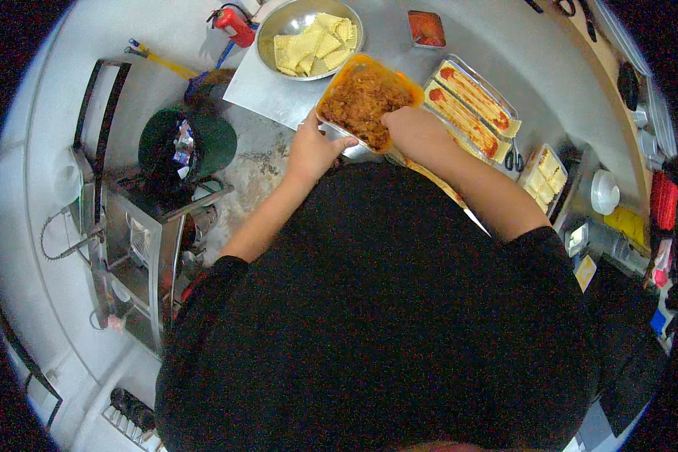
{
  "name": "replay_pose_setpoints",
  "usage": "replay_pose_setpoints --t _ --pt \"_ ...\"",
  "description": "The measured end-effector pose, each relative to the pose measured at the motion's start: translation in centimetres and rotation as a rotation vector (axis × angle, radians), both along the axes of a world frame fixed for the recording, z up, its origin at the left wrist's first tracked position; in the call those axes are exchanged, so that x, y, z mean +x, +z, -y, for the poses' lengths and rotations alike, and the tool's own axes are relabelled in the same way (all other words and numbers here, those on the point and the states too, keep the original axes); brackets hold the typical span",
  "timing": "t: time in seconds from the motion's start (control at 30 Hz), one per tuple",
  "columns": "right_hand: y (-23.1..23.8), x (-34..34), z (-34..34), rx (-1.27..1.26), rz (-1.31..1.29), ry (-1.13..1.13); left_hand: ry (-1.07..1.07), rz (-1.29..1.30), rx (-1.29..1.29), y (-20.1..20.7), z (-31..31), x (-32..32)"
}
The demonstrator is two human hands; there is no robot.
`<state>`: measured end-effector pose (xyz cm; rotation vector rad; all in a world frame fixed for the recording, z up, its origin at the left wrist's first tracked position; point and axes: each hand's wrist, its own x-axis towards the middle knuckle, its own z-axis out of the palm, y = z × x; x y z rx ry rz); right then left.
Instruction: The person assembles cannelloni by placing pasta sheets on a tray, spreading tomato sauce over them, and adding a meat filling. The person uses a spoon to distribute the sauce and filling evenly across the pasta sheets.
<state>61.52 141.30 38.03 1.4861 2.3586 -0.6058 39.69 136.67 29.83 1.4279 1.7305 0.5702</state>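
Note:
My left hand [314, 148] grips the near left side of a rectangular plastic container [341, 71], its thumb toward the near edge. Brown-orange minced meat filling [360, 98] fills this container, which is tilted over the table's near edge. My right hand [416, 132] is curled at the container's right side, its fingertips down at the filling; whatever they hold is hidden. Just beyond that hand lies a long clear tray [491, 84] with pasta strips [465, 113] streaked with red sauce. At the far left, a steel bowl [264, 47] holds folded, ridged yellow pasta sheets [318, 47].
A small container of red sauce [427, 29] stands at the back. Scissors [514, 160] and a second filled tray [544, 181] are to the right, near stacked bowls [604, 192]. Left are a dark-lined bin [154, 151], a steel rack [158, 256] and a fire extinguisher [233, 29].

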Motion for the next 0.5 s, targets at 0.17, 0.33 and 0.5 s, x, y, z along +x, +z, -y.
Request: replay_pose_setpoints --t 0.17,0.33,0.5 --pt "0.2 -1.2 -1.0 0.226 -0.105 0.054 -0.010 0.081 0.092 -0.8 0.0 -0.3" --pt "0.5 -3.8 -1.0 0.151 -0.056 0.207 -0.031 0.110 0.138 -2.5 -0.2 -0.7" --pt "1.5 -1.6 -1.4 0.137 0.070 0.288 -0.007 0.007 0.120 -2.6 -0.1 0.0"
